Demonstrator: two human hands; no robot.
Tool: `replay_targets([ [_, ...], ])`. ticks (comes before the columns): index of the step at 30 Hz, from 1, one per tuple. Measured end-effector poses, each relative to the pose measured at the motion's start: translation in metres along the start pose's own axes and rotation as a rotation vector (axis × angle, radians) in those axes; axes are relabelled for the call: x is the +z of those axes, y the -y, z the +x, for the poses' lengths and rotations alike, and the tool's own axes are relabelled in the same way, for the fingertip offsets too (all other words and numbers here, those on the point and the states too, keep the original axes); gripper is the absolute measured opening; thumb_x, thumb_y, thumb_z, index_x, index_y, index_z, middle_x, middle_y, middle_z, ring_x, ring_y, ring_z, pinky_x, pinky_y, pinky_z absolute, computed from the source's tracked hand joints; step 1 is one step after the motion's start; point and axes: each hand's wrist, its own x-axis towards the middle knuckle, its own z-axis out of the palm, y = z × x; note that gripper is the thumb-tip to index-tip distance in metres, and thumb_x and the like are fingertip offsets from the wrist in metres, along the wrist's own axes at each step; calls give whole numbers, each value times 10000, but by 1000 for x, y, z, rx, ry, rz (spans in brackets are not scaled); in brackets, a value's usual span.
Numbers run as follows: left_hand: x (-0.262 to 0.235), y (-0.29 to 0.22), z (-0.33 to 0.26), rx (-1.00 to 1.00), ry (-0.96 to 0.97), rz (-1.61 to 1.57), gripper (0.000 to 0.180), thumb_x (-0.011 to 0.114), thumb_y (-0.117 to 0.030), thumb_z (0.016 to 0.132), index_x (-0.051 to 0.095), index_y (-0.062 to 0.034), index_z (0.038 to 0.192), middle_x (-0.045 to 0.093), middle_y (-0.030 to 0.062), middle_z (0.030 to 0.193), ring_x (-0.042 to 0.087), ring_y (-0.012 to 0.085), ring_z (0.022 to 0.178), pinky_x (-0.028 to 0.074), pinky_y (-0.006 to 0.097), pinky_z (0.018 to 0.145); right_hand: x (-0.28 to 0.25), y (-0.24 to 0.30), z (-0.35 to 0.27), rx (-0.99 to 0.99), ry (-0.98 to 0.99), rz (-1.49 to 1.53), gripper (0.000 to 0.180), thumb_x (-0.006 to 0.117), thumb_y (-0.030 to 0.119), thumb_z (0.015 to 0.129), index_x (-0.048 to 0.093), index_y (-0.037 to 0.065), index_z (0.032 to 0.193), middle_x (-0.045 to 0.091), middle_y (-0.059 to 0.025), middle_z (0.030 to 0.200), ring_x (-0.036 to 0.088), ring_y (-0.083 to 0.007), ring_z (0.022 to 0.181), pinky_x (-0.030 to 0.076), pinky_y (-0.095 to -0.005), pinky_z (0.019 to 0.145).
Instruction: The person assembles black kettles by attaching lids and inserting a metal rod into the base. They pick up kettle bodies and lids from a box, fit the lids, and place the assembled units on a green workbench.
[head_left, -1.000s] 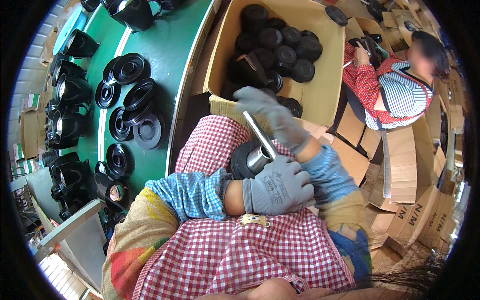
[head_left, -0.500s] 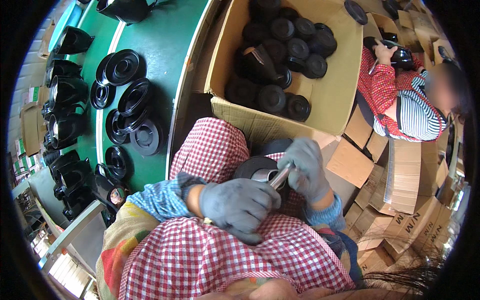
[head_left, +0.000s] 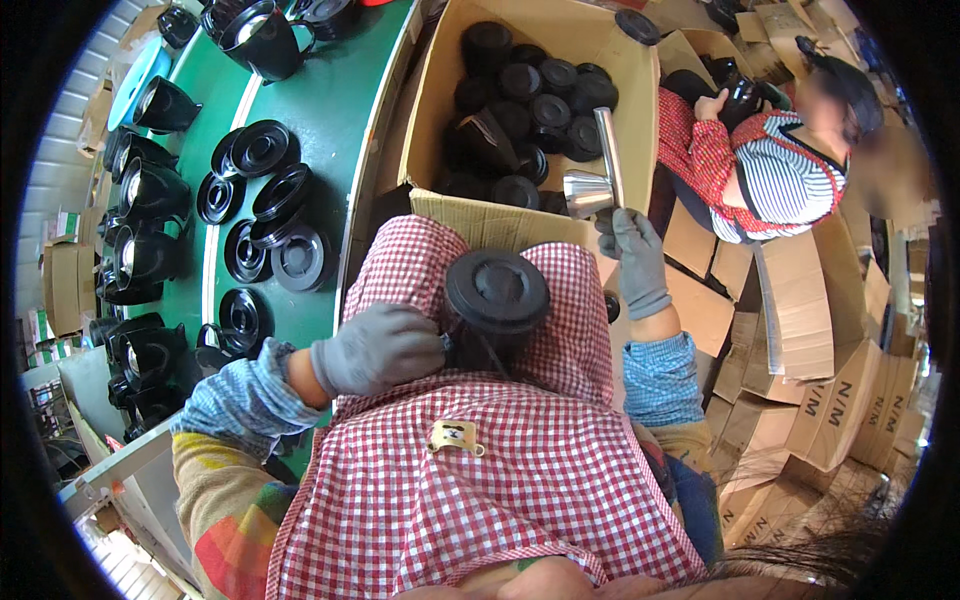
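Note:
A black part with a round, ridged top (head_left: 497, 290) rests on my lap between my knees. Its lower body is in shadow. Beside its left edge my left hand (head_left: 378, 350), in a grey glove, is closed with curled fingers; what they grip, if anything, is hidden. Out to the right, near the cardboard box, my gloved right hand (head_left: 635, 252) grips a shiny metal piece (head_left: 611, 155) by its lower end. That piece has a long straight bar and a flared, cone-like cup at its side.
A big cardboard box (head_left: 540, 222) of black round parts stands ahead. On the green table (head_left: 330, 110) at left lie black lids (head_left: 265, 148) and several black pots (head_left: 150, 187). Flattened cartons (head_left: 795, 300) fill the right side. Another person (head_left: 770, 170) sits at the upper right, handling a black vessel.
My hands have parted: the right moved right and forward with the metal piece, the left moved left. The black part on my lap now shows its round top. My view has shifted slightly.

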Motion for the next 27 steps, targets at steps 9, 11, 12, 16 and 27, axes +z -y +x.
replay_targets([
  [9,37,-12,1,-83,477,507,216,612,-266,838,717,-181,1007,657,-3,1063,515,252,1239,308,543,1168,-11,-26,-76,146,-161,96,394,619,382,1022,628,33,1205,720,-60,984,636,-104,697,537,-260,639],
  [11,29,-13,4,-160,458,661,268,674,-337,806,707,-153,997,641,36,1080,539,275,1204,408,520,1090,-18,-32,-83,133,-193,114,392,618,384,1022,632,35,1200,716,-57,985,632,-105,687,534,-262,626],
  [12,22,-11,1,-263,423,536,292,702,-350,788,703,-140,990,638,52,1086,557,284,1178,441,502,1047,-21,-34,-84,129,-201,117,391,617,386,1022,634,36,1197,714,-55,985,630,-106,682,532,-263,620],
  [16,-3,9,-26,-474,-20,-61,380,853,-239,704,624,-25,918,623,134,1069,653,334,961,547,425,806,-23,-33,-73,131,-163,173,363,628,345,1022,631,64,1252,689,-11,955,622,-96,680,519,-242,599],
  [27,-33,31,-84,-738,-975,-1085,387,761,-161,900,608,-29,1231,669,10,1110,626,100,977,517,277,905,103,-15,37,33,78,-30,246,679,314,993,670,71,1028,630,21,792,526,-66,594,420,-228,541],
])
